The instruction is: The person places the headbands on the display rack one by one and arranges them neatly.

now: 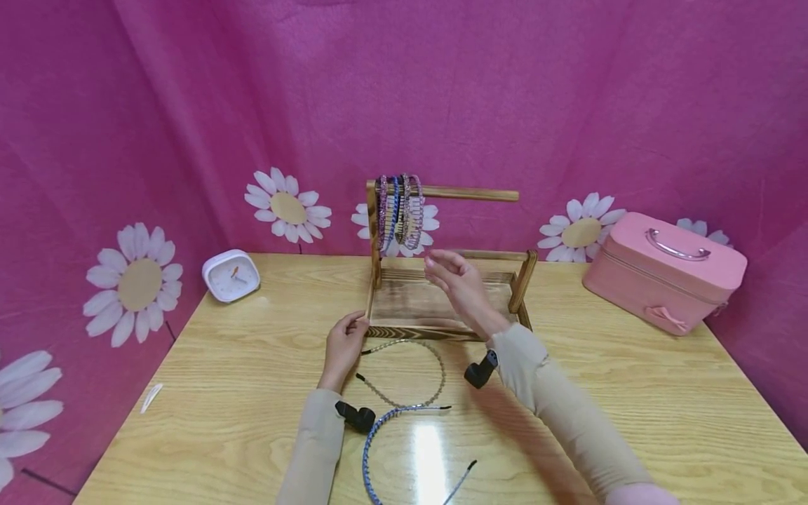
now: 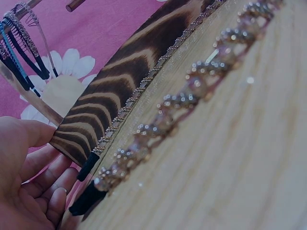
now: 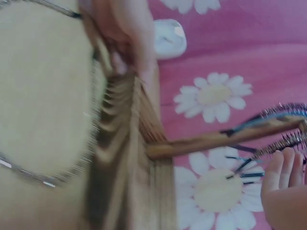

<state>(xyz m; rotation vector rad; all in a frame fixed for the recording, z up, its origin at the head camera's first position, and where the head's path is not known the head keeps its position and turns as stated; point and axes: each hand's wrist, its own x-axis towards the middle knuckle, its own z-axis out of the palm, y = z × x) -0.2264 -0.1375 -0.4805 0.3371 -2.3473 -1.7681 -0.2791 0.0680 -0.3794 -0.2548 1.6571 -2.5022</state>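
Note:
A wooden headband stand (image 1: 404,303) with a raised top bar stands toward the back of the table. Its front left corner is gripped by my left hand (image 1: 344,348), thumb against the striped front board (image 2: 96,105) in the left wrist view. Several beaded headbands (image 1: 395,210) hang together at the left end of the bar. Just below and right of them my right hand (image 1: 463,287) is raised with loosely extended fingers, holding nothing. In front of the stand lies a beaded headband (image 1: 443,372). Closer to me, a blue headband (image 1: 365,456) rests on the table.
At the back left stands a white clock (image 1: 231,275). A pink case (image 1: 663,273) with a metal handle occupies the back right. Near the left table edge lies a small white clip-like piece (image 1: 151,398). Pink flowered cloth (image 1: 480,91) hangs behind the table.

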